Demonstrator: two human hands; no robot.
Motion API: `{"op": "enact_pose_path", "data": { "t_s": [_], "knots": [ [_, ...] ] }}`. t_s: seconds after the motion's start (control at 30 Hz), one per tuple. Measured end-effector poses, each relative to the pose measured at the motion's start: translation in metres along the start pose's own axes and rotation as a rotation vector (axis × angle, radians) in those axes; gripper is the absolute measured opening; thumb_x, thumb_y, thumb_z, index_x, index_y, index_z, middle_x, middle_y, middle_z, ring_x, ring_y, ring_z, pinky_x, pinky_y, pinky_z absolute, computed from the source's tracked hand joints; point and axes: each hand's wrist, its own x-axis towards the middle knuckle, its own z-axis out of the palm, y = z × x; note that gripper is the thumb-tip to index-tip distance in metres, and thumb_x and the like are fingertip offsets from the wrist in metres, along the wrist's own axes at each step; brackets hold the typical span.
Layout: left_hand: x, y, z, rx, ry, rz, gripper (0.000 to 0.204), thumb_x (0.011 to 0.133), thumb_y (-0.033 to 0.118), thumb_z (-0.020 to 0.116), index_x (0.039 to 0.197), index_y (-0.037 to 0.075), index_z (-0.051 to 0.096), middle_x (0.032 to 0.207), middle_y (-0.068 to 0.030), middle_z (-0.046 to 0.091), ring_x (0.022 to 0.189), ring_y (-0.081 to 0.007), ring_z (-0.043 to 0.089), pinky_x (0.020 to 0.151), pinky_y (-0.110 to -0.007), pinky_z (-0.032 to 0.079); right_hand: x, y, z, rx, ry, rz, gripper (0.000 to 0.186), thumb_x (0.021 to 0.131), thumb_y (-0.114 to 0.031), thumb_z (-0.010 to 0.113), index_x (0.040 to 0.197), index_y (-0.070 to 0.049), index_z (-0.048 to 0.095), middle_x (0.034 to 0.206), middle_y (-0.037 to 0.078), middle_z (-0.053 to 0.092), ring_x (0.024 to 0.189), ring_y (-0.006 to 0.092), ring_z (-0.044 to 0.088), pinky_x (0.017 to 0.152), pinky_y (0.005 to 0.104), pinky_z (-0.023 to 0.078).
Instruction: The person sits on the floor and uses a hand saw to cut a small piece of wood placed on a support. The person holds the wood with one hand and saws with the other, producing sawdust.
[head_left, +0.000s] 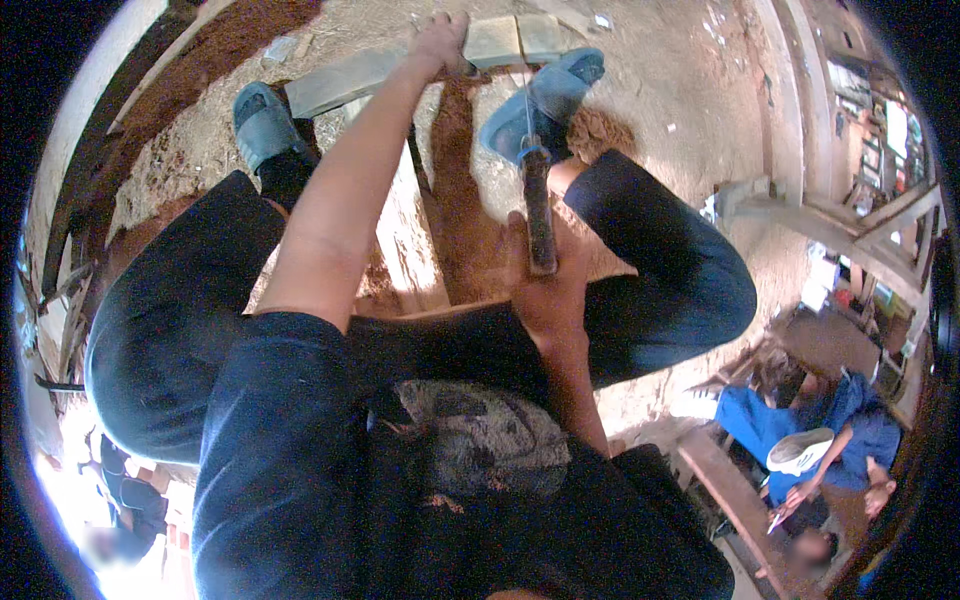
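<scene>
A pale wooden plank (345, 80) lies crosswise beyond my feet, low over the dirt ground. My left hand (440, 45) rests on its far middle part with the fingers stretched out, the arm reaching straight forward. In my right hand (552, 275), close in front of my body, is a hand tool with a dark handle (540, 215) and a blue collar. Its thin metal blade runs forward to the plank, right of my left hand, where a narrow dark line crosses the wood. The blade shows almost edge-on, so its exact kind is unclear.
My feet wear blue-grey slides, the left (265, 128) by the plank's left end, the right (545, 105) close beside the blade. A sunlit board (405, 235) lies between my legs. Timber beams (800, 100) stand right. One person (800, 440) sits lower right, another (135, 500) lower left.
</scene>
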Motion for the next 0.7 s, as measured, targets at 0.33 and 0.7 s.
{"op": "enact_pose_path", "data": {
  "t_s": [0.33, 0.7],
  "knots": [
    [-0.015, 0.019, -0.001, 0.051, 0.055, 0.001, 0.076, 0.064, 0.028, 0.084, 0.125, 0.009, 0.044, 0.128, -0.0187, 0.051, 0.125, -0.0393, 0.046, 0.103, -0.06, 0.034, -0.02, 0.031, -0.024, -0.029, 0.056, -0.108, 0.014, 0.092, -0.009, 0.063, 0.082, 0.0, 0.058, 0.065, 0.007, 0.056, 0.062, 0.0097, 0.052, 0.056, 0.0303, 0.043],
    [-0.018, 0.012, 0.004, 0.089, 0.111, -0.014, 0.069, 0.067, 0.028, 0.082, 0.123, 0.009, 0.046, 0.125, -0.0188, 0.053, 0.123, -0.0381, 0.049, 0.102, -0.058, 0.035, -0.043, 0.022, -0.02, -0.093, 0.001, 0.16, 0.01, 0.091, -0.008, 0.064, 0.086, 0.001, 0.062, 0.06, 0.011, 0.051, 0.056, 0.016, 0.052, 0.058, 0.0297, 0.046]
  ]
}}
